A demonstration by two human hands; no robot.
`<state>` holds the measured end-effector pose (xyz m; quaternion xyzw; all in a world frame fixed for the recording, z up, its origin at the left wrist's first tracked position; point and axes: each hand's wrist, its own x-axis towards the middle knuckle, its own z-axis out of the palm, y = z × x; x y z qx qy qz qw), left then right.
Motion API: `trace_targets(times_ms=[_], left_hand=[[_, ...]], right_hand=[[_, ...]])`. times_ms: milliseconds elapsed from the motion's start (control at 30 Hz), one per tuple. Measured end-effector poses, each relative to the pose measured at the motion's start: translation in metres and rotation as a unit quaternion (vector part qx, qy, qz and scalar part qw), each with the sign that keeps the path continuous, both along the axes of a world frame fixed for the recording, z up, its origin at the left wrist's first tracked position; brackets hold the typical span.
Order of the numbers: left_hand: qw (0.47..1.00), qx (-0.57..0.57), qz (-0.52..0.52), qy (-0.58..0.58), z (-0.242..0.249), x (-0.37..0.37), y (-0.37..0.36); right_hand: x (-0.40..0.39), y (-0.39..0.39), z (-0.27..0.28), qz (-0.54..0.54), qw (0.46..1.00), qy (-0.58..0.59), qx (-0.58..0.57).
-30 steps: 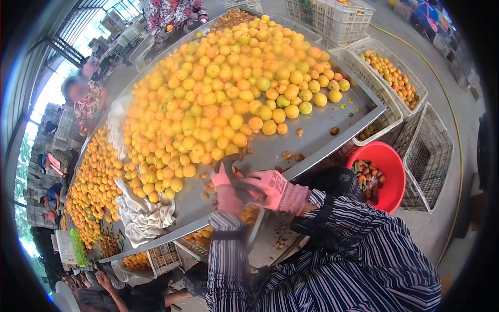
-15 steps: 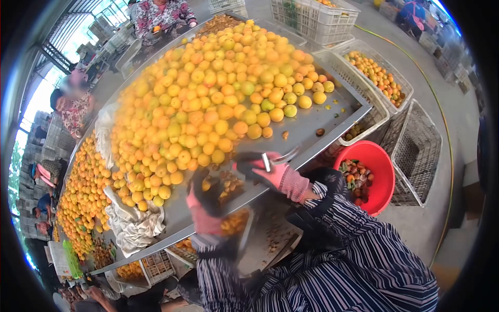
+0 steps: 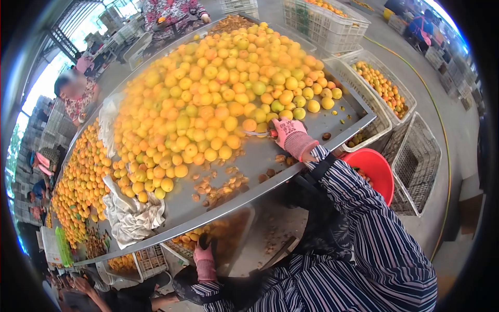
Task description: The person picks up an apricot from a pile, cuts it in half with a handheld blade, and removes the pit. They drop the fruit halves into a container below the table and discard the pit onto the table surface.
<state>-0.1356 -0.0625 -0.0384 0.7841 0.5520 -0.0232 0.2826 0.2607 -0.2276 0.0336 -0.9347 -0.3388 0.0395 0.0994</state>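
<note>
Orange and yellow fruit [image 3: 208,99] is heaped on a metal table [image 3: 249,179]. My right hand [image 3: 290,136], in a pink glove with dark fingers, is closed on a small metal tool [image 3: 257,133] with a red part near the fingers. The tool's thin end points left, close to an orange fruit [image 3: 249,125] at the heap's edge. Below the table's near edge, my left hand [image 3: 205,254], gloved alike, is over a crate of fruit [image 3: 189,238]. Its dark fingers are partly spread and hold nothing visible. Small brown-orange pieces [image 3: 223,188] lie on the metal between the hands.
A red bucket [image 3: 375,169] is right of my right arm, beside an empty crate [image 3: 417,161]. A fruit-filled crate [image 3: 382,86] stands beyond the table's right edge. White cloth [image 3: 132,213] lies at left. Other people [image 3: 171,18] are around the far side.
My left hand has moved from above the table down to the crate below its edge. My right hand has moved up and right towards the heap, with the tool now pointing left.
</note>
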Motion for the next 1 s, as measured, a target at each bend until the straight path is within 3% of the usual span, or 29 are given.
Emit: trace_targets(times_ms=[67,100,167,200,233,267,333,400,500,533,600,633,667,767,800,867,1000], left_hand=[[0.983,-0.096,-0.009,-0.157,0.02,0.01,-0.006],[0.953,-0.173,0.039,-0.244,0.028,0.02,-0.014],[0.917,-0.208,0.016,-0.34,0.064,0.044,-0.036],[0.913,0.049,-0.25,-0.317,0.073,0.052,-0.045],[0.903,-0.122,-0.089,-0.403,0.077,0.061,-0.054],[0.82,-0.264,0.005,-0.508,0.098,0.073,-0.069],[0.762,-0.303,0.005,-0.572,0.113,0.086,-0.084],[0.765,-0.301,-0.006,-0.57,0.114,0.086,-0.089],[0.785,-0.28,-0.031,-0.551,0.112,0.071,-0.091],[0.802,-0.259,-0.042,-0.536,0.112,0.065,-0.091],[0.781,-0.272,-0.001,-0.561,0.122,0.057,-0.101],[0.801,-0.226,0.009,-0.555,0.122,0.053,-0.104],[0.818,-0.179,0.019,-0.546,0.122,0.049,-0.106],[0.805,-0.154,0.007,-0.573,0.12,0.032,-0.104],[0.798,-0.141,0.0,-0.585,0.119,0.027,-0.102],[0.783,-0.14,0.021,-0.606,0.118,0.018,-0.098],[0.757,-0.192,0.061,-0.622,0.131,0.003,-0.095]], right_hand=[[-0.002,-0.003,0.001,0.023,1.0,-0.002,0.001],[-0.011,-0.005,0.007,0.033,0.998,0.034,0.048],[-0.036,-0.009,0.022,0.07,0.979,0.128,0.14],[-0.049,-0.01,0.025,0.076,0.979,0.131,0.136],[-0.063,-0.011,0.025,0.14,0.932,0.233,0.242],[-0.078,-0.013,0.029,0.199,0.858,0.33,0.34],[-0.12,-0.017,0.062,0.14,0.743,0.521,0.396],[-0.149,-0.016,0.073,0.159,0.762,0.501,0.378],[-0.173,-0.011,0.075,0.186,0.715,0.568,0.362],[-0.18,-0.009,0.074,0.19,0.714,0.571,0.359],[-0.195,-0.008,0.069,0.225,0.782,0.446,0.372],[-0.2,-0.009,0.067,0.223,0.816,0.399,0.355],[-0.203,-0.009,0.069,0.226,0.815,0.4,0.353],[-0.215,-0.008,0.093,0.209,0.917,0.315,0.125],[-0.218,-0.01,0.097,0.214,0.917,0.314,0.123],[-0.221,-0.017,0.099,0.266,0.878,0.327,0.225],[-0.222,-0.027,0.08,0.314,0.834,0.369,0.263]])
